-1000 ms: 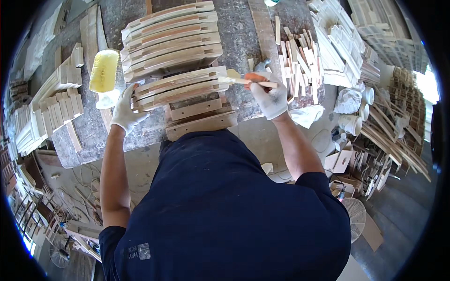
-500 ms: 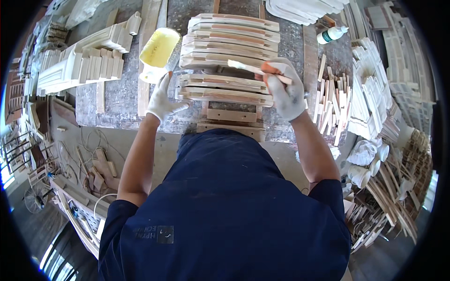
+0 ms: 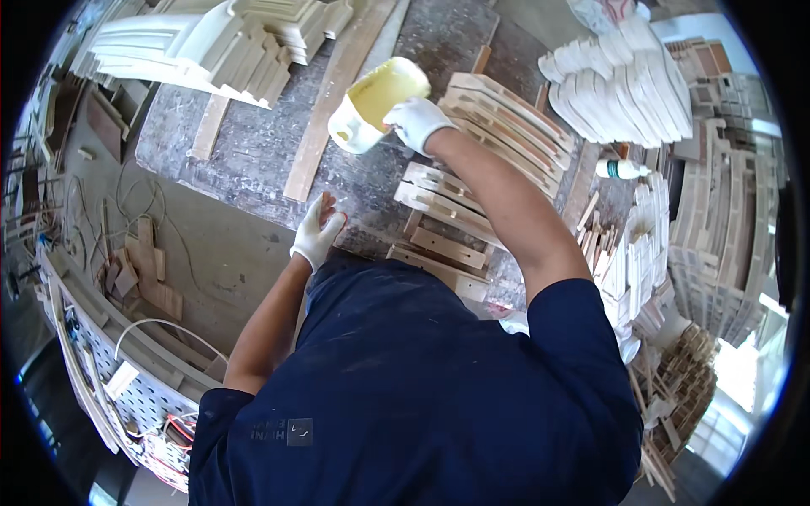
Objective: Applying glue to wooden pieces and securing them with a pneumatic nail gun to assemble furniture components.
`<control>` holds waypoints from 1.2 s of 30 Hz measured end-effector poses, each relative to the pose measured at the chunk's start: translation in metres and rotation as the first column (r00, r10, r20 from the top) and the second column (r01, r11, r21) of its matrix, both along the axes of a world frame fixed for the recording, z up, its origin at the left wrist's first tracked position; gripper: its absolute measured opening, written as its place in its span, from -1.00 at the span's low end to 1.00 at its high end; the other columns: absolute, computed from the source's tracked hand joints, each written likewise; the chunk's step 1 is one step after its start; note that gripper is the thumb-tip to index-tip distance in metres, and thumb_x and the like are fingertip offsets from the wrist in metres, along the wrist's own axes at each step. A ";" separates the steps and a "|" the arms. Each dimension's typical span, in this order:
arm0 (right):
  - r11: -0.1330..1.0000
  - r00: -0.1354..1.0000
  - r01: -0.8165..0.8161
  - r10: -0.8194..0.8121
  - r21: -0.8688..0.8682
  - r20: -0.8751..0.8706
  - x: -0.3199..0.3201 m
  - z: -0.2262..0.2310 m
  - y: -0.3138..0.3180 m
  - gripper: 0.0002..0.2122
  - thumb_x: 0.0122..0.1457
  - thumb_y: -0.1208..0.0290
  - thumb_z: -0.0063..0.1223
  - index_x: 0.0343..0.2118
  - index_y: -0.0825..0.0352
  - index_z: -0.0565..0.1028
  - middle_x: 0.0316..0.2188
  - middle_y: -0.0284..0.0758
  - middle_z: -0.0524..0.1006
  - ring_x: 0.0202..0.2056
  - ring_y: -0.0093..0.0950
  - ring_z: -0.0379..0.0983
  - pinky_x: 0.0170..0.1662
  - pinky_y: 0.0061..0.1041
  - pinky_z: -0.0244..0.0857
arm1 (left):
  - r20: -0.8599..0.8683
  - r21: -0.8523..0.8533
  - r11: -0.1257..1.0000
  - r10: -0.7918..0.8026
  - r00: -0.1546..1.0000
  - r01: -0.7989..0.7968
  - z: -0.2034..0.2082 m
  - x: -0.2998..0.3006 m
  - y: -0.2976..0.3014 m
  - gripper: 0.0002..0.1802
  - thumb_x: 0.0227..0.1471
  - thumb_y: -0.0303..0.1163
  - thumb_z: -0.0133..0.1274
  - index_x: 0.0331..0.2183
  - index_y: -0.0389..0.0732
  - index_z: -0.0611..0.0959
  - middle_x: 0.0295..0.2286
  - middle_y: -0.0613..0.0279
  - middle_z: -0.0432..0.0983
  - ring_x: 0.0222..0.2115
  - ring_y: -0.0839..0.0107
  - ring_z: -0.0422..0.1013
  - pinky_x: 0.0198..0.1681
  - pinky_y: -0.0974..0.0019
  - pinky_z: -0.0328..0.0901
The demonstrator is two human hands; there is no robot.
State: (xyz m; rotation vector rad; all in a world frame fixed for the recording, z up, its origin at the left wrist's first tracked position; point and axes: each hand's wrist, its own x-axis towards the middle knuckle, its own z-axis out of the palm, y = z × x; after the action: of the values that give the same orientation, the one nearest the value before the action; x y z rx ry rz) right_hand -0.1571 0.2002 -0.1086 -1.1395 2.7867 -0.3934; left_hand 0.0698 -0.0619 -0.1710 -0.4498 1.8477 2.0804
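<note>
The person leaned over a grey, stained workbench [image 3: 253,143], both hands in white gloves and well apart from each other. The right hand [image 3: 415,123] reached forward across the bench and was at the rim of a pale plastic tub [image 3: 375,103] holding a yellowish liquid; the glove overlapped the tub's near edge, but it could not be told whether the fingers were clamped on the tub or on something dipped into it. The tub stood tilted toward the view, just beside a long bare plank [image 3: 337,93] that ran diagonally across the bench. The left hand [image 3: 317,232] rested near the bench's near edge, fingers loosely together, with a small reddish-brown tip showing just above them; whether the hand gripped that piece could not be told. Under the right forearm lay a stack of curved wooden slats [image 3: 498,126], and below it, nearer the body, a slatted wooden frame [image 3: 443,240] lay flat on the bench. Farther right stood piles of white-painted curved pieces [image 3: 620,93], with a small white bottle [image 3: 620,169] lying near them. More pale wooden parts [image 3: 202,46] were heaped at the bench's far left corner.
</note>
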 end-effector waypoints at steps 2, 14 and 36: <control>0.984 0.995 -0.043 0.026 0.173 0.096 -0.010 -0.009 -0.008 -0.77 0.02 0.49 0.09 -0.24 0.19 0.65 -0.19 -0.28 0.65 -0.20 -0.12 0.54 -0.07 -0.20 0.41 | 0.077 0.057 0.984 0.163 0.984 -0.167 0.001 -0.006 -0.023 -0.24 0.17 -0.36 0.21 0.27 -0.43 0.27 0.14 -0.11 0.38 0.06 0.24 0.41 0.14 0.32 0.31; 0.995 0.984 -0.009 -0.009 -0.104 -0.176 -0.064 0.169 -0.214 -0.33 0.14 0.07 0.23 0.29 0.15 0.27 0.21 -0.03 0.33 0.17 -0.04 0.34 0.21 -0.08 0.28 | -0.019 0.145 0.820 0.562 0.827 -0.554 0.017 -0.104 -0.102 -0.39 0.21 -0.40 0.17 0.20 -0.44 0.38 0.03 -0.06 0.48 0.01 0.29 0.45 0.09 0.38 0.35; 0.971 0.985 0.138 -0.156 -0.193 -0.079 0.095 0.201 -0.096 -0.24 -0.16 0.03 0.41 0.16 0.22 0.43 -0.04 -0.06 0.49 -0.14 -0.09 0.46 0.02 -0.15 0.31 | -0.186 0.649 0.716 0.478 0.858 -0.258 0.199 -0.158 -0.033 -0.18 0.17 -0.02 0.17 0.26 -0.31 0.30 0.08 -0.08 0.44 0.06 0.20 0.44 0.15 0.15 0.32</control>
State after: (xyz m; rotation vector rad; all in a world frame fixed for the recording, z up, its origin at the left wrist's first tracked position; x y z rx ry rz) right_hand -0.0618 0.1040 0.0924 -1.0119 2.9805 -0.6454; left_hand -0.0878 -0.0945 0.0282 -0.3182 1.1554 3.0399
